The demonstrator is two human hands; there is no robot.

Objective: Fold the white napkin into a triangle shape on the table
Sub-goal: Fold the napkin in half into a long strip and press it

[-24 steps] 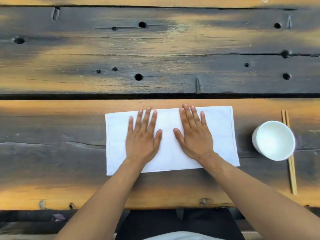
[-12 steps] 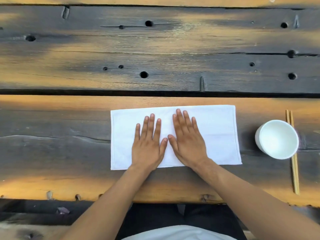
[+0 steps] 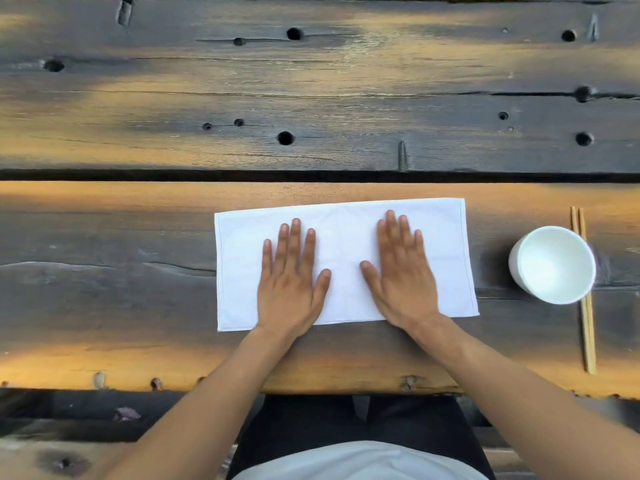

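Both palms slid apart, left hand [image 3: 291, 289] and right hand [image 3: 403, 278] spread flat, gripping nothing, on the white napkin [image 3: 346, 244] near the table's [image 3: 104, 237] front edge; smoothing the rectangle; next, probably, lifting a corner diagonally.

Single view only, head-mounted wide-angle, looking almost straight down over the near edge of the dark weathered plank table [image 3: 311, 98]. Far planks fill the top of frame, the wearer's lap sits at the bottom edge. Close range: both forearms enter from the near side, and the flat white rectangular cloth napkin [image 3: 346, 244] sits centre, slightly right. White round bowl [image 3: 552, 265] marks the right margin. No second view, so nothing overlaps.
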